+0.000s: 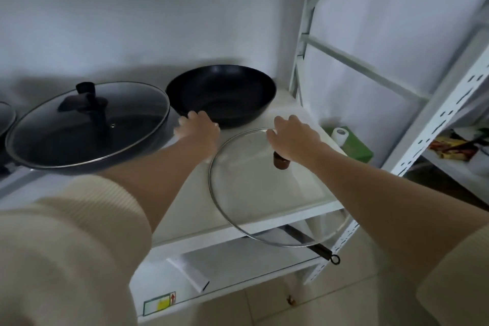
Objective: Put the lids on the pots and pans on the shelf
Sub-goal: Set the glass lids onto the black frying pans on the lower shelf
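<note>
A black wok (225, 92) stands uncovered at the back right of the white shelf (185, 209). My left hand (198, 126) rests at its near rim, fingers curled against the edge. My right hand (293, 135) holds a clear glass lid (254, 193) by its far rim; the lid tilts toward me, its brown knob (281, 160) just under my wrist. The lid hangs over the shelf's front right part, in front of the wok. To the left, a black pan (87, 151) wears a glass lid (79, 124) with a black knob.
Another dark lidded pot (5, 119) shows at the far left edge. A dark long handle (312, 243) sticks out from the lower shelf. A green box (357, 145) with a white roll sits right of the shelf. White perforated uprights (434, 127) frame the right side.
</note>
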The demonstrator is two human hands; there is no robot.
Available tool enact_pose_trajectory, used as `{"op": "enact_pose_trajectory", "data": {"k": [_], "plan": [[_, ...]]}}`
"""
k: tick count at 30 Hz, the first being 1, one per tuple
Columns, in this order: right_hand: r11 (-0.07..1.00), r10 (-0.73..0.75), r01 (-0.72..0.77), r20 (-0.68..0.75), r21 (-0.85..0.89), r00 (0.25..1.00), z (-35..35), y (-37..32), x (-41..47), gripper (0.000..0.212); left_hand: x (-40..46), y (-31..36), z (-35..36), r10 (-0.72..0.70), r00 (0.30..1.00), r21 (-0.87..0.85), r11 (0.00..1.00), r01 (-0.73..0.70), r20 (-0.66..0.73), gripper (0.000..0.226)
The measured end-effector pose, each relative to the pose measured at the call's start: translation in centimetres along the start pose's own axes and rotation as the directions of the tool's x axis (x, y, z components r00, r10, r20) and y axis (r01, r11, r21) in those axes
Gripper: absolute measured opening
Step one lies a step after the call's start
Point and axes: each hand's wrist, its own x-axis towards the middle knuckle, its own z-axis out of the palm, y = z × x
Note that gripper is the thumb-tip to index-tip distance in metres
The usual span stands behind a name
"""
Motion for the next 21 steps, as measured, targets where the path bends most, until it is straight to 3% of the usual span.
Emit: {"op": "enact_pose_trajectory", "data": {"k": [3, 9, 13, 18, 21], "plan": [[0.995, 0.002, 0.003, 0.052, -0.098, 0.999, 1.6, -0.1, 0.4, 0.044, 0.4, -0.9, 1.0, -0.052, 0.998, -0.096, 0.994, 0.055, 0.034, 0.043], [0.981, 0.002, 0.016, 0.094, -0.193, 0.996, 4.1, 0.2, -0.2, 0.045, -0.3, -0.7, 1.2, -0.043, 0.996, 0.037, 0.999, 0.04, 0.076, 0.038], [0.993, 0.012, -0.008, 0.034, -0.115, 0.999, 5.2, 0.4, -0.9, 0.03, 0.0, -1.8, 1.5, 0.056, 0.996, 0.027, 0.998, -0.058, 0.065, 0.039], [0.999, -0.022, 0.026, -0.118, 0.03, 0.993, 4.3, 1.3, -1.9, 0.018, 0.7, -3.7, 1.8, 0.064, 0.994, -0.009, 0.998, -0.063, 0.089, 0.039], [0.983, 0.071, -0.04, -0.169, 0.178, 0.983, 2.0, 1.9, -2.7, 0.011, 1.0, -4.6, 1.2, 0.103, 0.988, -0.005, 0.995, -0.103, 0.113, 0.04]]}}
